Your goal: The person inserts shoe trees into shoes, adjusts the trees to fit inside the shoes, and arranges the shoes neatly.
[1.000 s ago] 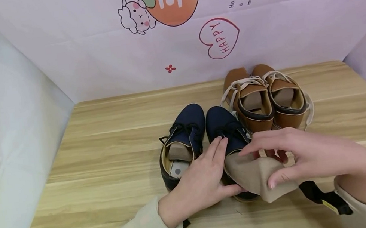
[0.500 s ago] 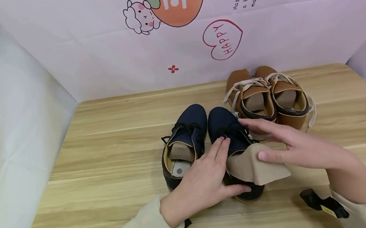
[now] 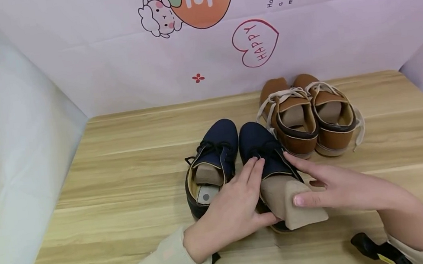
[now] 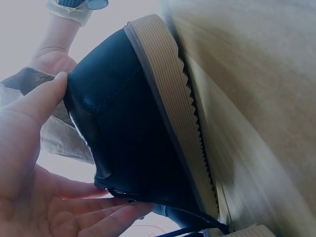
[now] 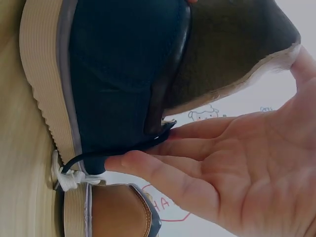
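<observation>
A navy lace-up shoe (image 3: 257, 142) stands between both hands, its toe toward the wall. From its opening a beige tongue-like flap (image 3: 302, 208) sticks up and bends over to the right. My left hand (image 3: 232, 212) rests along the shoe's left side, fingers extended at the laces and thumb near the heel; in the left wrist view, the thumb (image 4: 47, 96) touches the heel collar. My right hand (image 3: 339, 187) has its thumb against the flap and its straight index finger at the right lace edge. Partly behind my left hand is the matching navy shoe (image 3: 220, 142).
Behind and to the right stands a pair of brown shoes (image 3: 298, 139) with loose white laces, close to the navy shoe. A white printed wall (image 3: 130, 76) borders the back of the wooden surface (image 3: 122, 172). Black wrist gear (image 3: 369, 247) hangs by the right sleeve.
My right hand first bends over the flap, then lifts toward the laces, and now lies lower with its thumb on the flap. The flap has shifted left. My left hand stays in place.
</observation>
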The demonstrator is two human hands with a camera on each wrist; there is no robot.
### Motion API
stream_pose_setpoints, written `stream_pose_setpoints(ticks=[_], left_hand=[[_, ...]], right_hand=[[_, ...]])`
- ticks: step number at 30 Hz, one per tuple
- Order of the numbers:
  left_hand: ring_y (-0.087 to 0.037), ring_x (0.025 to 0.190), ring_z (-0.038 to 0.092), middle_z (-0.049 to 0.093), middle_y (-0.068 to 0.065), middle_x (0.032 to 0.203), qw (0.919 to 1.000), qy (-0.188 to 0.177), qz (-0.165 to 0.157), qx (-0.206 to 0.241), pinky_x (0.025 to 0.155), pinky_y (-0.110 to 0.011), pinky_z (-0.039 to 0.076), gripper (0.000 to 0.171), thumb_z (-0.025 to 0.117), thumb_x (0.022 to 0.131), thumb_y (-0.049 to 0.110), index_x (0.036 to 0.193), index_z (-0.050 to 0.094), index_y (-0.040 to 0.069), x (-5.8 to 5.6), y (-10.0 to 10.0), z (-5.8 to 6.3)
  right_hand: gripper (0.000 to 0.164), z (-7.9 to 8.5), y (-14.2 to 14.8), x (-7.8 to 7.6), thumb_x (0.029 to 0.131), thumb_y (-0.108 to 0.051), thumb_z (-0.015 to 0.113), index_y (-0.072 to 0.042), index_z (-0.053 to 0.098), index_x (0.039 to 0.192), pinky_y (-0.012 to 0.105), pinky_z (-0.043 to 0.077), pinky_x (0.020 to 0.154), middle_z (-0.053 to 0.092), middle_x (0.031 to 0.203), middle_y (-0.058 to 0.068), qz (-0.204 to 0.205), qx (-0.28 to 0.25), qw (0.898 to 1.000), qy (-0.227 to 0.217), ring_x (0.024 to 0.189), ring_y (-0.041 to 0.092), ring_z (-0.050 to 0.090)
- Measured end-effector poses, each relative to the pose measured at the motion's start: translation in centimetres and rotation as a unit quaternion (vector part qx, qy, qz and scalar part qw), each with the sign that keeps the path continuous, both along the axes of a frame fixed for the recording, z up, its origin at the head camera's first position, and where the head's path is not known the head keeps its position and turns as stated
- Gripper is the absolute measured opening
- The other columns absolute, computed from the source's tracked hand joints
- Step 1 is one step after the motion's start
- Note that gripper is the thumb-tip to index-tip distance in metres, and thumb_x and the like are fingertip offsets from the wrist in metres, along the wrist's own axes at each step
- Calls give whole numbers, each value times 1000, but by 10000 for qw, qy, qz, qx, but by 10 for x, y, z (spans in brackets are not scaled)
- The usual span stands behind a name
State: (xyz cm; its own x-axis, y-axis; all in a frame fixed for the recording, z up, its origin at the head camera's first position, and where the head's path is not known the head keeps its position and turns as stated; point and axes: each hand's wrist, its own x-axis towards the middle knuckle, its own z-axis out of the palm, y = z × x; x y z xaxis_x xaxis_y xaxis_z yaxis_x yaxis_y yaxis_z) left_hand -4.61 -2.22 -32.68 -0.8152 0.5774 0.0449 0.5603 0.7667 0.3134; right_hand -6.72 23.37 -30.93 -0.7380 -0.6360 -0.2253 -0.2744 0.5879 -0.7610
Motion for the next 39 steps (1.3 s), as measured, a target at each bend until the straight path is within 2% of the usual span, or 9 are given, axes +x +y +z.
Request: stream_pose_setpoints(ticks=[8,16,20,23,27,29,34,36,39], left_hand=[[-25,130,57,36,-14,159,10000,-66,31,-17,100,-32,53,108,77,78,59,156,26,5,-1,-1,0],[-25,129,58,36,-15,158,10000,-40,-11,-31,99,-32,53,108,79,77,56,156,26,4,-1,0,0],[-26,127,59,36,-15,159,10000,-89,-9,-26,98,-33,54,108,79,77,55,156,26,4,0,0,1],[-26,128,58,35,-15,159,10000,-77,-6,-23,99,-33,53,108,79,77,55,156,26,4,0,0,1],[-25,129,57,35,-15,159,10000,-40,-4,-24,100,-32,53,107,78,78,57,156,26,4,1,0,1],[-25,129,57,35,-14,159,10000,-38,4,-18,100,-32,53,107,77,78,57,156,26,4,1,0,0],[-25,128,58,36,-15,158,10000,31,-10,-40,99,-31,53,107,77,78,58,156,27,4,2,0,-1],[-25,126,60,37,-15,158,9999,100,-14,-55,98,-31,54,107,78,77,57,155,28,3,2,0,-1],[-25,124,62,38,-15,157,9998,206,11,-59,97,-30,54,107,79,76,55,155,29,3,2,0,-1]], right_hand=[[86,3,-9,2,94,-32,67,-9,17,160,55,52,96,20,164,19,-137,-115,9998,-56,146,42,28],[94,1,-15,3,94,-37,67,-13,5,161,56,52,95,16,164,23,-376,-39,9991,-184,143,45,32],[100,0,-17,3,93,-42,66,-10,-1,161,58,49,97,15,162,29,-515,166,9984,-142,142,49,33],[102,-2,-17,1,93,-43,65,-8,-3,160,60,46,98,14,162,30,-550,273,9980,-171,142,52,31],[100,-3,-14,-1,94,-42,65,-10,-3,160,60,46,99,12,163,28,-480,206,9981,-326,143,50,30],[99,-5,-10,-3,94,-40,66,-13,-3,161,52,47,102,10,164,25,-294,161,9989,-340,145,48,28],[95,-7,5,-8,94,-26,68,-21,1,161,21,43,102,5,167,18,237,-274,9975,-601,146,47,24],[95,-9,8,-10,94,-23,68,-22,2,161,17,42,100,4,167,17,328,-449,9959,-709,146,46,21],[96,-10,7,-12,93,-24,70,-25,2,161,19,43,102,4,168,14,358,-492,9956,-711,148,44,19]])
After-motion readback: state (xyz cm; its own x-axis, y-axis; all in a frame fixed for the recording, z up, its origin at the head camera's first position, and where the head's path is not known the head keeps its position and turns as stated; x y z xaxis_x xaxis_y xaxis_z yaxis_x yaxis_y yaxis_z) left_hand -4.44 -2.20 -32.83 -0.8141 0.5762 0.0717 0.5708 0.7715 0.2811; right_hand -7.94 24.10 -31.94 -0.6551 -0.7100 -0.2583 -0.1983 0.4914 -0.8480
